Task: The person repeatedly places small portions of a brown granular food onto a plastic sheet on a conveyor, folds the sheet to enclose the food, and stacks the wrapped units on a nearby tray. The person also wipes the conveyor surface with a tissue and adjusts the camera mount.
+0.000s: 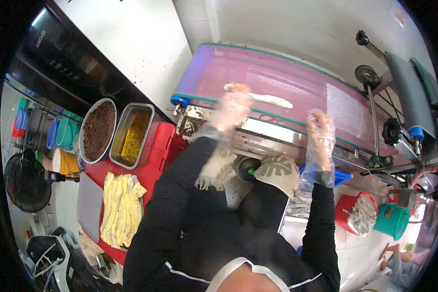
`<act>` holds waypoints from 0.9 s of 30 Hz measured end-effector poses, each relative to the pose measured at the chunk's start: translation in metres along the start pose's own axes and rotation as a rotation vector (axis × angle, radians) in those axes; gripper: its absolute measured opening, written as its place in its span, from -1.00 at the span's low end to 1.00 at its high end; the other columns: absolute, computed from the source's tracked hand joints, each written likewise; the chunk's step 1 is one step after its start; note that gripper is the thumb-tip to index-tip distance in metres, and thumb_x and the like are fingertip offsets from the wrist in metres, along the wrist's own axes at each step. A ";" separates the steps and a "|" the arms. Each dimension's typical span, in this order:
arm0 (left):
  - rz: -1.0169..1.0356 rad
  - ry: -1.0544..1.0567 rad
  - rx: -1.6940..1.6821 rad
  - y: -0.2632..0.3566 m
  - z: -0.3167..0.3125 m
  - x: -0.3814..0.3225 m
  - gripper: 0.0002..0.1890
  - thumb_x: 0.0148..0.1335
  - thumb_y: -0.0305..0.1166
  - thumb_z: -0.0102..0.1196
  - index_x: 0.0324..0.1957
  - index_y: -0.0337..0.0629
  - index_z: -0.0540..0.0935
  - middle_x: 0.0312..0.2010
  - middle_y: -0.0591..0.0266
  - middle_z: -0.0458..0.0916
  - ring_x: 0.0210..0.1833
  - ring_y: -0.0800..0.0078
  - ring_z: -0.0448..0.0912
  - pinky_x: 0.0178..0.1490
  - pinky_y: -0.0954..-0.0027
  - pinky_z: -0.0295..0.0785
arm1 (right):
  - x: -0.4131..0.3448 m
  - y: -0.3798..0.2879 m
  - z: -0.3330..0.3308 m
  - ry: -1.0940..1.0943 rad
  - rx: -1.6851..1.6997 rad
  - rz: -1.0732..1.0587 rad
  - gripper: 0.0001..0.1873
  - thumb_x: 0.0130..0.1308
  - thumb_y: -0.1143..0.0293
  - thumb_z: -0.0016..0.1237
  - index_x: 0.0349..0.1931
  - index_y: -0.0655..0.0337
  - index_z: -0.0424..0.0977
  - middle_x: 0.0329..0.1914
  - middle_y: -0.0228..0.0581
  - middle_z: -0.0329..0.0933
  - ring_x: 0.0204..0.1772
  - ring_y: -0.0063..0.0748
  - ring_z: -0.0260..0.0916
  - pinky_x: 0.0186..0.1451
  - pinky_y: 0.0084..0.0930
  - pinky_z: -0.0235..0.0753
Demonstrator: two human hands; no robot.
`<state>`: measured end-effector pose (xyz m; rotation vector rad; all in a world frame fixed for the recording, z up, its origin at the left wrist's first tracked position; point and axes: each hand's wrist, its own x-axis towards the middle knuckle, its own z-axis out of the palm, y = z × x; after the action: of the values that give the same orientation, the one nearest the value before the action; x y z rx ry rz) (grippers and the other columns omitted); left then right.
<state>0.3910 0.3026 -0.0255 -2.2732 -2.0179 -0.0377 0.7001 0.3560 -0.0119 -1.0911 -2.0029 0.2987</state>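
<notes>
A long pink conveyor belt [288, 73] with green edges runs before me. On it lies a narrow white strip, likely dough [272, 100]. My left hand [233, 106], in a clear plastic glove, is over the strip's left end and blurred by motion. A bit of white shows at its fingertips; its grip on the strip cannot be made out. My right hand [320, 126], also in a clear plastic glove, hovers at the belt's near edge. Its fingers are loosely bent, with nothing seen in them. A thin whitish sheet [345, 109] lies flat on the belt just beyond it.
On my left, a round bowl of brown crumbly filling [99, 131] and a metal tub of yellow oil [135, 137] stand by a red surface [160, 146] bearing a pale yellow folded heap [122, 208]. Rollers and a black knob [391, 131] rise at right. Buckets [392, 221] stand below.
</notes>
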 end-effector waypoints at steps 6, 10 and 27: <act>0.188 0.338 -0.218 0.105 0.006 0.055 -0.74 0.13 -0.43 0.10 -0.11 -0.23 0.65 -0.21 0.01 0.68 -0.06 0.12 0.65 0.10 0.21 0.52 | -0.012 -0.007 0.004 -0.043 -0.004 0.085 -0.71 0.27 0.37 0.15 -0.02 0.21 0.59 -0.16 -0.10 0.62 -0.13 -0.21 0.58 -0.02 -0.30 0.56; 0.066 0.040 -0.083 0.063 -0.010 0.049 -0.75 0.11 -0.42 0.11 -0.14 -0.17 0.66 -0.25 0.15 0.70 -0.08 0.20 0.67 0.01 0.26 0.56 | -0.023 -0.003 -0.003 -0.032 -0.084 0.125 -0.70 0.27 0.36 0.17 -0.01 0.20 0.59 -0.05 -0.10 0.60 -0.04 -0.21 0.56 0.05 -0.29 0.54; -0.672 0.897 -1.414 -0.039 -0.169 -0.331 -0.68 0.39 -0.23 0.13 0.03 -0.25 0.59 -0.47 0.37 0.55 -0.48 0.72 0.46 -0.43 0.71 0.34 | -0.045 0.006 -0.018 -0.122 0.145 0.277 -0.60 0.43 0.32 0.05 0.13 0.45 0.50 0.04 0.02 0.59 0.06 -0.20 0.54 0.18 -0.23 0.53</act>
<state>0.3206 -0.0354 0.1168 -1.0475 -2.1317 -2.5552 0.7307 0.3210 -0.0281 -1.2826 -1.9000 0.6593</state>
